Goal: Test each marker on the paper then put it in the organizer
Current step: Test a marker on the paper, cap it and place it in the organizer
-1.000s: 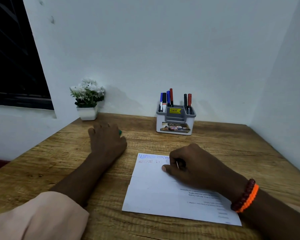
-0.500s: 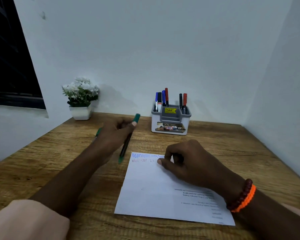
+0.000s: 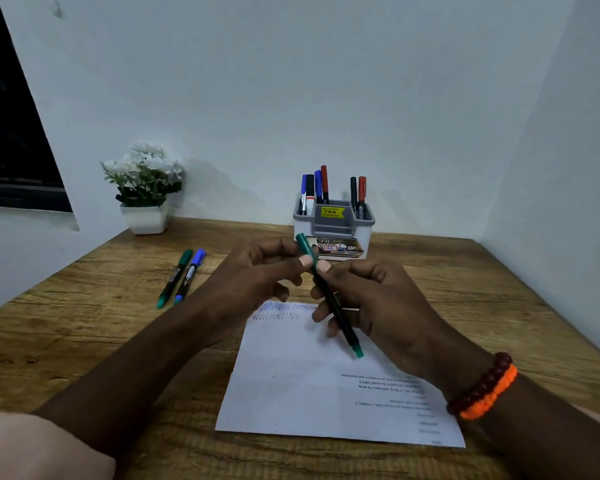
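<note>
Markers first, left to right. Far left of the hands, against the wall: a potted plant (image 3: 145, 188). Nearer, left of the left hand (image 3: 253, 275): a green marker (image 3: 174, 278) and a blue marker (image 3: 190, 276), side by side on the table (image 3: 84, 341). Between both hands, above the paper (image 3: 312, 382): a green-capped marker (image 3: 328, 294), tilted, cap end pinched by left fingers, black barrel gripped by the right hand (image 3: 378, 306). Behind the hands: the organizer (image 3: 333, 230), markers upright inside. On the right wrist: beaded and orange bracelets (image 3: 482, 386).
</note>
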